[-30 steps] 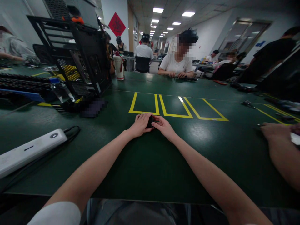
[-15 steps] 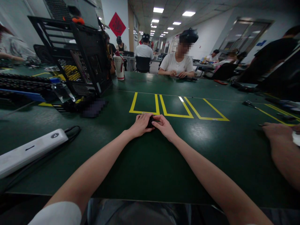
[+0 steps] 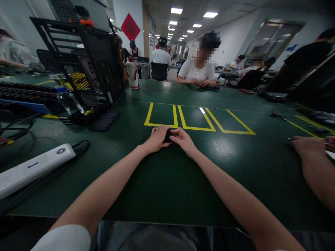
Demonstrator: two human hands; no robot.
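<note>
Head view: a small black object [image 3: 168, 136] is grasped by the left hand [image 3: 157, 137] and the right hand [image 3: 183, 141] together, near yellow tape outlines [image 3: 199, 129] on the green counter [image 3: 167, 184].

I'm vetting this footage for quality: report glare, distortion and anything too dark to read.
Head view: pale glare on the green table beyond the right forearm; same view: outer edges look stretched, probably by a wide lens; same view: the black object between left hand and right hand is too dark to identify.
</note>
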